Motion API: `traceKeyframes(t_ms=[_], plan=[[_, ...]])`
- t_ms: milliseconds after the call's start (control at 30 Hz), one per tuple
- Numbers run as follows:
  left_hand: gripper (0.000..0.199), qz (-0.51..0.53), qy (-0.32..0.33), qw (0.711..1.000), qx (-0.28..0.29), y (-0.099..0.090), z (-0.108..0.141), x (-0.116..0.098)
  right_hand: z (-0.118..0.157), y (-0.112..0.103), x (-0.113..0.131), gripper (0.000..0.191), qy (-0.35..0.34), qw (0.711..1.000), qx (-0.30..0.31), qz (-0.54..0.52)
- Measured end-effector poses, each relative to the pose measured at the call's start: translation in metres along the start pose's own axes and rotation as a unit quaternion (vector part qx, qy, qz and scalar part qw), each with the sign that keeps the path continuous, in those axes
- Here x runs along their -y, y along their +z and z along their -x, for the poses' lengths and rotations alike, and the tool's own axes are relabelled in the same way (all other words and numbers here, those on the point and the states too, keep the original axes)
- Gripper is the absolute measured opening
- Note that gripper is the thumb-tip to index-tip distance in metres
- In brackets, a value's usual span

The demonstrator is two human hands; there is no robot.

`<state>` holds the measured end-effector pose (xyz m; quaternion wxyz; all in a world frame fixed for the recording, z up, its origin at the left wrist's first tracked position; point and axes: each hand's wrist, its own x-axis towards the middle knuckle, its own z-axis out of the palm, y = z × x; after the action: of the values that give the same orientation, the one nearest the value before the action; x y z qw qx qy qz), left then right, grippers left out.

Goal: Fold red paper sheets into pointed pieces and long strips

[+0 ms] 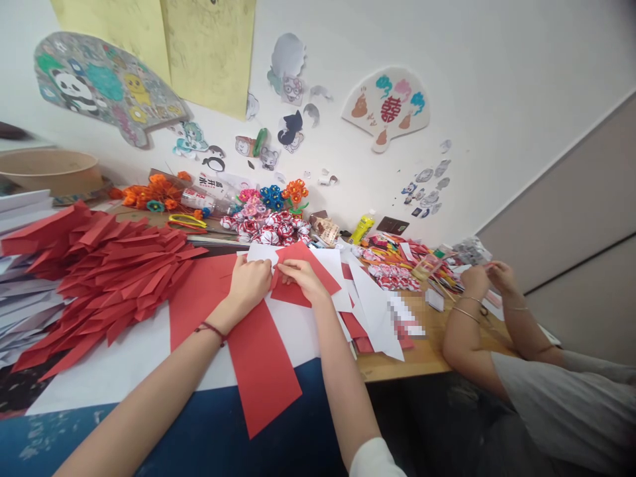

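Note:
My left hand [252, 281] is closed in a fist over red paper, near a small white piece; what its fingers hold is hidden. Just right of it, my right hand [299, 273] has its fingers pinched at the left part of a red square sheet [322, 268]. Under my left wrist, a long red strip [263, 371] hangs over the table's front edge. Another red sheet [199, 298] lies to the left, on white paper [124, 364]. Folded red strips [124, 278] are heaped at the left.
White folded papers [30, 311] lie at the far left, below a round tan container [50, 169]. Paper flowers [273, 228] and a yellow bottle [362, 227] line the wall. At the right, another person's hands [489, 278] are above the wooden table [397, 364].

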<state>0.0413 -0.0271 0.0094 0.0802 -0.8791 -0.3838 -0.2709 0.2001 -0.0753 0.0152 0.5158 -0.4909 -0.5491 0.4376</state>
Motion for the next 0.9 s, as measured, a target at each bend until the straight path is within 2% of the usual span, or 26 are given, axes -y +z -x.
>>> traceKeyframes(t_ms=[767,900], plan=[[0.036,-0.013,-0.005,1.000,0.023,-0.0022,-0.0002,-0.0019,-0.0007,0.0003,-0.0012,0.034,0.004,1.000,-0.002,0.003],[0.037,-0.012,-0.010,1.000,0.027,-0.0019,-0.0004,-0.0018,-0.0015,-0.0001,-0.0024,0.035,0.008,1.000,-0.018,0.001]])
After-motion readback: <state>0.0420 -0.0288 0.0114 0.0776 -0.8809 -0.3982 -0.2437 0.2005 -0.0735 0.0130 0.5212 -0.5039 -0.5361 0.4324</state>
